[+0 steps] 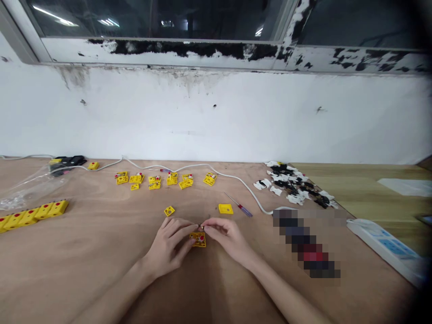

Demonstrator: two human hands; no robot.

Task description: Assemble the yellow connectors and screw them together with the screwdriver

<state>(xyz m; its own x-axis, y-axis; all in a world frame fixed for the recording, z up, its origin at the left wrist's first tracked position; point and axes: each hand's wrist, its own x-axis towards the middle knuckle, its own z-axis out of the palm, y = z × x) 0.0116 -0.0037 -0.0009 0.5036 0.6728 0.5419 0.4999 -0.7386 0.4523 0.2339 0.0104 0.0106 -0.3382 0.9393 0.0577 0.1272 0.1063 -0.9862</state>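
Two bare hands meet low on the table in front of you. Your left hand [167,246] is curled, its fingertips [193,241] resting against the left edge of a square yellow plastic block [198,240] with a red round spot on its face, which lies on the wood directly beneath both hands. Your right hand [227,237] is closed to a pinch just above the block's top edge, holding a tiny dark pin [201,226], too small to identify exactly, and the fingertips of both hands nearly meet there. Just ahead, a flat yellow square plate [225,209] sits beside a slim screwdriver with a red and blue handle [240,208], and a small yellow square piece [169,210] lies to the left. Farther off, a loose row of yellow plastic parts with red details [165,179] spreads across the rough plywood tabletop [101,265], and a line of chunky yellow blocks with red dots [33,213] sits at the left. A smooth white cable [232,188] curves toward a heap of glossy black and white pieces [290,184]. A white power strip [381,243] has blue markings too small to read, and a pixelated blur [305,243] hides whatever lies beside it.
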